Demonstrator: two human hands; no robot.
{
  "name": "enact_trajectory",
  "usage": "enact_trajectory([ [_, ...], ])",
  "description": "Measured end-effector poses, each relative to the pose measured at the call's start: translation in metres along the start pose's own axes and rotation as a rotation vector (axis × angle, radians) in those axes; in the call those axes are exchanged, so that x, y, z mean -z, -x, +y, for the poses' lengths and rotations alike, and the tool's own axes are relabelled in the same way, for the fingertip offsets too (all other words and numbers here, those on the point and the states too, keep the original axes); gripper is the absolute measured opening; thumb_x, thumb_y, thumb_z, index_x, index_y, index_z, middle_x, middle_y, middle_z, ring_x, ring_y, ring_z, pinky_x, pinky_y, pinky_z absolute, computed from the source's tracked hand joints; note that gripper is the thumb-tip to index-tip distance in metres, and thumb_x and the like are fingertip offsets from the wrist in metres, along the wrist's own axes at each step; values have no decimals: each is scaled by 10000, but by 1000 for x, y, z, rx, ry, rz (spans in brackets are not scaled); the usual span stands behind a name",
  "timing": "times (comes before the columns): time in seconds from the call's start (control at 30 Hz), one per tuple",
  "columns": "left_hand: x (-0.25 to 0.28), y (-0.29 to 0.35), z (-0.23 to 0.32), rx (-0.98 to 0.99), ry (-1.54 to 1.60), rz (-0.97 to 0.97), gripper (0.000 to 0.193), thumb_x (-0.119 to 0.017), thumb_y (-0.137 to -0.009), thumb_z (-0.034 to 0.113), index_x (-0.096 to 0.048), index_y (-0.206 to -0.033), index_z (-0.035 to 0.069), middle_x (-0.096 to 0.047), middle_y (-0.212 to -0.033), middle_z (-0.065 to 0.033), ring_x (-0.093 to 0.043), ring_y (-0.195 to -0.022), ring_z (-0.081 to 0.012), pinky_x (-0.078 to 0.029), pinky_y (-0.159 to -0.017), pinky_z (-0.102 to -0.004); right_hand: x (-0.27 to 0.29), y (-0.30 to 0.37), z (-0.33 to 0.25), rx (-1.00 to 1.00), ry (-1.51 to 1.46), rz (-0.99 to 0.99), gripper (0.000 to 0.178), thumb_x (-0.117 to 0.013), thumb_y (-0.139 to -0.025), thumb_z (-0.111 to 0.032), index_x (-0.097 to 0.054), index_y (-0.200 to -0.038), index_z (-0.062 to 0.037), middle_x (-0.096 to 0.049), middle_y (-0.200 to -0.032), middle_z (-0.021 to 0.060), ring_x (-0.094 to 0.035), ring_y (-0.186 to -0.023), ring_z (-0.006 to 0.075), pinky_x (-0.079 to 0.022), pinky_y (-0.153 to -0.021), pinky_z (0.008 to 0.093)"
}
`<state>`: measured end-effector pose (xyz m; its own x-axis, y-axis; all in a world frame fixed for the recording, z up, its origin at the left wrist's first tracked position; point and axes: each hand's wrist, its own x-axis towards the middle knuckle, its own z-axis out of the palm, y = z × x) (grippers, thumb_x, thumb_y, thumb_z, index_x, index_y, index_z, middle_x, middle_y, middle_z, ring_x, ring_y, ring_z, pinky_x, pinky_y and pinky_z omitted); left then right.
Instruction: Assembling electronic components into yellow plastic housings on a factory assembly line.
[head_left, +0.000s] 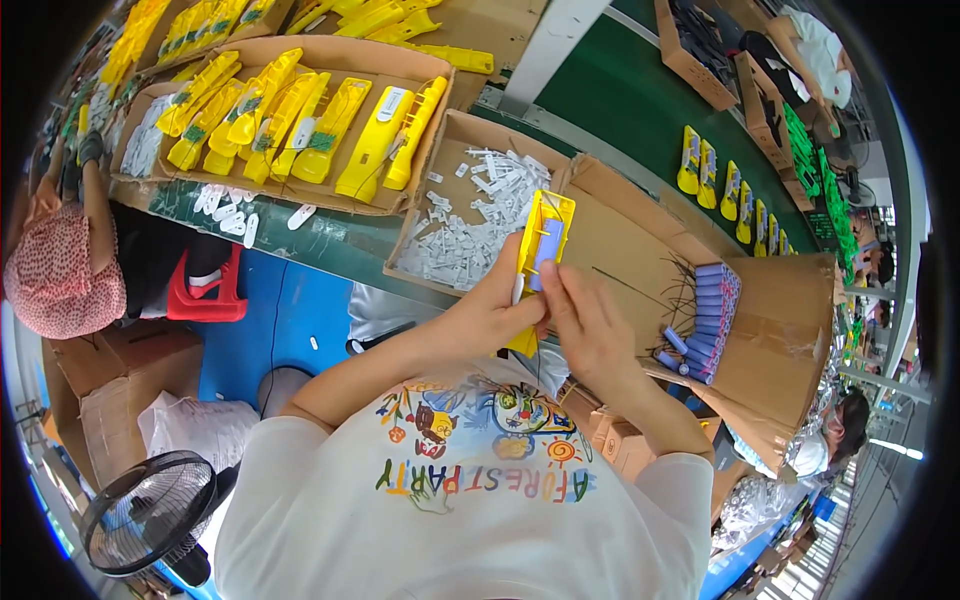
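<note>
Your left hand is curled around the low part of a long yellow plastic shell, with its hollow side up. The shell is in front of your chest, and its top end is over the edge between two boxes. A purple battery cell lies in the hollow. Your right hand is half curled, with fingertips at the cell's low end; I can't tell if its thumb pinches anything.

To do this well, hold the shell steady and press the cell gently and evenly. Look out for thin wires, since they could get squashed under it.

The wide cardboard box on your left has more yellow shells, some with green circuit boards. The middle cardboard box has a heap of small white plastic parts. The right cardboard box has purple cells in a row, with dark wires sticking out.
</note>
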<state>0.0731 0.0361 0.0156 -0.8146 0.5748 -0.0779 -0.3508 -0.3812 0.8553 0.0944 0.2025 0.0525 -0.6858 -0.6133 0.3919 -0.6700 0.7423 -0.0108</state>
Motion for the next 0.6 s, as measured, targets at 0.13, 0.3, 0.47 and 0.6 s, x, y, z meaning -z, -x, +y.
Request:
enact_trajectory([
  [0.13, 36, 18, 13, -3, 65, 189, 509, -496, -898, 20, -247, -1336, 95, -514, -966, -87, -573, -729, -166, -513, -646, -308, -22, -40, 10, 53, -358, -24, 444, -648, -744, 12, -632, -1179, -75, -576, -1105, 122, -604, -920, 254, -518, -752, 317],
  [0.3, 66, 34, 35, -157, 381, 438, 525, -471, -838, 3, -278, -1311, 127, -508, -1015, -107, -555, -783, -218, -512, -724, -411, -87, -102, 57, -152, -366, -231, 228, -663, -783, -114, -677, -1010, -119, -595, -958, 89, -612, -884, 259, -519, -738, 383],
  [0.47, 62, 38, 25, -157, 467, 358, 569, -456, -826, 11, -257, -1345, 136, -501, -1028, -119, -546, -793, -224, -500, -742, -420, -108, -111, 59, -70, -178, -560, 169, -681, -757, -199, -652, -877, -83, -604, -846, 58, -606, -854, 271, -515, -741, 403],
  [0.6, 57, 42, 23, -135, 452, 348, 588, -469, -839, -9, -247, -1363, 141, -511, -1025, -120, -562, -795, -222, -516, -730, -405, -96, -107, 56, -68, -357, -254, 177, -712, -742, -147, -625, -875, -70, -636, -833, 54, -642, -802, 229, -527, -670, 333],
])
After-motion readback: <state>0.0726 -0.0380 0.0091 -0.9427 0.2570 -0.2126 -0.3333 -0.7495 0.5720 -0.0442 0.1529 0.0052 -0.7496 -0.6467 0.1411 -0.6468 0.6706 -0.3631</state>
